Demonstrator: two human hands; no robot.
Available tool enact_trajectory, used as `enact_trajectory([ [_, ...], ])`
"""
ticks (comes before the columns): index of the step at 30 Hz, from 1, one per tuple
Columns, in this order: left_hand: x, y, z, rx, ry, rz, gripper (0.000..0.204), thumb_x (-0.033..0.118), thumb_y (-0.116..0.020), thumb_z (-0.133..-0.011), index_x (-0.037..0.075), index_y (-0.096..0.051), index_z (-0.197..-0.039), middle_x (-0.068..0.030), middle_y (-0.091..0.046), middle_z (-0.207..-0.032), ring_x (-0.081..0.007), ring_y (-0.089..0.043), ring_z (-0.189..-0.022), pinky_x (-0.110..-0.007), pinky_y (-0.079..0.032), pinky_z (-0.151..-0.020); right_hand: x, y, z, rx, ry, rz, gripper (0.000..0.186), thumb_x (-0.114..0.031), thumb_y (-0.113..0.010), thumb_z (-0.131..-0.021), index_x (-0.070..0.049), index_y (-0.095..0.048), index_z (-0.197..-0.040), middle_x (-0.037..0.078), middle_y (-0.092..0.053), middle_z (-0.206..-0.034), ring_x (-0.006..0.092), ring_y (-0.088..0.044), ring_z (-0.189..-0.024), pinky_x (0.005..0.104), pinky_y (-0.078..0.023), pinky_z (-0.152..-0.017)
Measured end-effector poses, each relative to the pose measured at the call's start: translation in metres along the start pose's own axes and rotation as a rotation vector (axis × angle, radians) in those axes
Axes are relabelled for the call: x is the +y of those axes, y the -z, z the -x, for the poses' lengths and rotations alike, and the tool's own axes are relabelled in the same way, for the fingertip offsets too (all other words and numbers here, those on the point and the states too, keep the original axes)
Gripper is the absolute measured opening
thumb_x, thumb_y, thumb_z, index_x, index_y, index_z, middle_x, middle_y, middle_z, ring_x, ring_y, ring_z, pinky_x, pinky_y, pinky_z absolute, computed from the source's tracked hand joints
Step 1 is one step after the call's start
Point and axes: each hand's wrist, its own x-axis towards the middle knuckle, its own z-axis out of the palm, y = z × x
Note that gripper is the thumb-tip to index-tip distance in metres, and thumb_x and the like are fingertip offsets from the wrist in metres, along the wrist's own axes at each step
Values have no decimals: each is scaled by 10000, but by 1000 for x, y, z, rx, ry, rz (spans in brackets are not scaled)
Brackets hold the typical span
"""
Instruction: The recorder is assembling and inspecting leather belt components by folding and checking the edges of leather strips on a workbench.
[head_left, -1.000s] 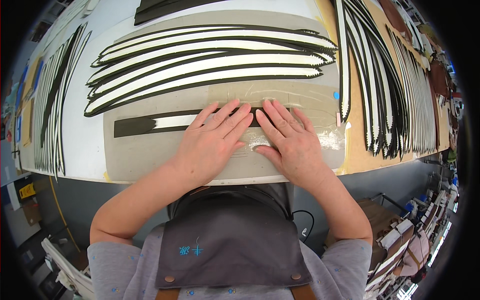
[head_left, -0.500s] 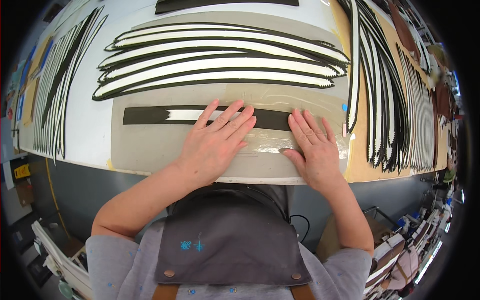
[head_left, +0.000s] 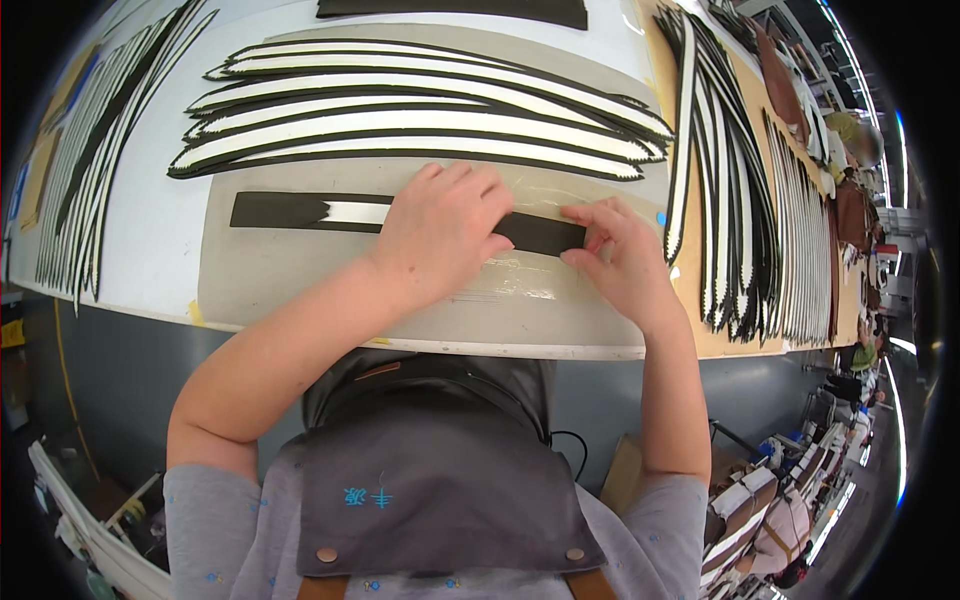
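Note:
A flat black strip (head_left: 275,210) with a white inlay, notched at its left end, lies lengthwise on the grey mat (head_left: 300,280). Over its middle, my left hand (head_left: 440,225) is closed, thumb at the near edge and fingers curled across the far edge, hiding part of the inlay. My right hand (head_left: 620,245) curves round the strip's right end, its thumb by the near corner and fingertips by the far one. Beyond the hands lies a row of similar long black-and-white strips (head_left: 420,120), overlapping one another.
Bundles of strips lie at the left (head_left: 110,150) and hang toward the near edge at the right (head_left: 730,200). A black piece (head_left: 450,10) sits at the far edge of view. The table's front edge (head_left: 480,350) runs close to my apron (head_left: 450,450).
My hands, flat on the strip with fingers stretched before, have curled round it. The left hand has closed over the middle, and the right has bent its fingers at the end.

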Motion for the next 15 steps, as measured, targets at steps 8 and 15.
enact_trajectory([
  [8, 3, 5, -8, 150, -162, -68, 41, 126, -741, -801, 101, -715, -783, -1, -660, -924, -212, -595, -933, -357, -466, -862, 23, -26, 15, 386, 31, -261, 213, 24, -841, -726, -9, -766, -922, 73, -738, -936, 180, -664, -800, 308, -512, -754],
  [15, -5, -10, 23, 83, -133, 47, 160, 87, -721, -824, 88, -772, -976, -9, -730, -1122, -221, -636, -1070, -384, -492, -924, 18, -47, 39, 477, 329, 279, 245, -116, -833, -792, -94, -795, -1033, 19, -783, -1108, 238, -690, -1048, 408, -469, -961],
])
